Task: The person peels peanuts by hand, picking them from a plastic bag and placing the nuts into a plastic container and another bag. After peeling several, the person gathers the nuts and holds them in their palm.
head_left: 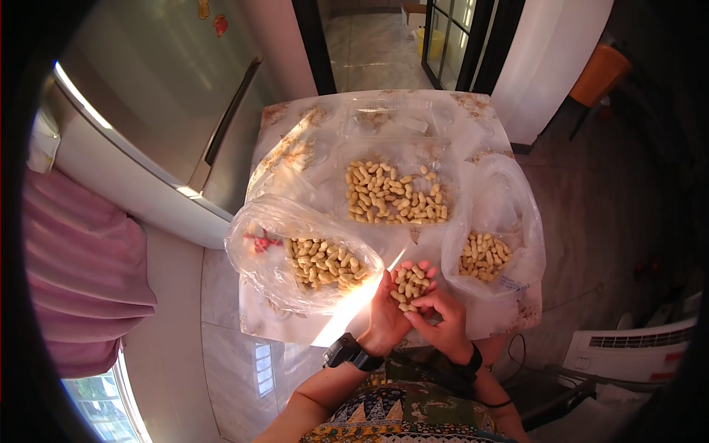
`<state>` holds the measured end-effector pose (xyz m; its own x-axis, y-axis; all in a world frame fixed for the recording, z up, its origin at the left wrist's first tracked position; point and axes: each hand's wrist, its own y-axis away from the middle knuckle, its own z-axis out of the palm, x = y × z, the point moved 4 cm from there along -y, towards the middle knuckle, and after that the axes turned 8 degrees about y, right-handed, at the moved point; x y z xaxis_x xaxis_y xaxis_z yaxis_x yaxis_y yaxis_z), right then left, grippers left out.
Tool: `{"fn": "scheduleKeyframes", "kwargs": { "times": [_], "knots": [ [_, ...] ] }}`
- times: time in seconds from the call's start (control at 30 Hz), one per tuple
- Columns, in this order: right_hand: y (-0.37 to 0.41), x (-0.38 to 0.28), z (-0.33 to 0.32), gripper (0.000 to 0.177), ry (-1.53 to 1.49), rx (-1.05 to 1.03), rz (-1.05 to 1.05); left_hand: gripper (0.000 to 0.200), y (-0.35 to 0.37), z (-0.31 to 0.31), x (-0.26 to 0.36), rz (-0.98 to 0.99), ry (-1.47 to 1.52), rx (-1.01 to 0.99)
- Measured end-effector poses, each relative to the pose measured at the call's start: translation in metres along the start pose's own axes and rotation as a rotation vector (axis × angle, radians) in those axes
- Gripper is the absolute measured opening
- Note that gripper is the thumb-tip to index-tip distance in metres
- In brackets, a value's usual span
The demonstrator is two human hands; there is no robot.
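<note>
My left hand point(382, 319) is cupped palm up near the table's front edge, fingers curled around a small heap of unshelled peanuts point(411, 285). My right hand point(445, 316) reaches over that palm, thumb and fingertips closed at the heap's lower edge on what looks like one peanut. To the left lies an open clear plastic bag point(258, 284) with many peanuts point(325, 263) in it. Beyond my hands sits a clear plastic box point(342, 170) with peanuts point(384, 193) spread over its bottom. A second plastic bag point(509, 192), on the right, holds a smaller pile of peanuts point(484, 256).
A flowered cloth covers the table point(295, 140). The box's clear lid point(388, 118) lies at its far side. A grey fridge point(170, 96) stands left, above a pink cloth point(81, 266). An orange chair point(600, 74) and a white appliance point(628, 351) are on the right.
</note>
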<state>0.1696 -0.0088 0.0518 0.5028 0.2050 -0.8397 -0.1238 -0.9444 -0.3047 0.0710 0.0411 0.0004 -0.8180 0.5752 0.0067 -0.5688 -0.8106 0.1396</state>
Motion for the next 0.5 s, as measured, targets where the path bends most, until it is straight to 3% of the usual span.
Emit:
{"fn": "scheduleKeyframes", "kwargs": {
  "times": [0.13,0.5],
  "knots": [
    [-0.003,-0.005,-0.001,0.017,0.013,-0.001,-0.070,0.049,-0.002,-0.002,-0.001,0.024,-0.026,0.001],
    [-0.009,-0.015,0.004,0.023,0.170,-0.015,0.019,0.042,0.000,0.002,-0.001,0.012,-0.001,0.016]
  ]
}}
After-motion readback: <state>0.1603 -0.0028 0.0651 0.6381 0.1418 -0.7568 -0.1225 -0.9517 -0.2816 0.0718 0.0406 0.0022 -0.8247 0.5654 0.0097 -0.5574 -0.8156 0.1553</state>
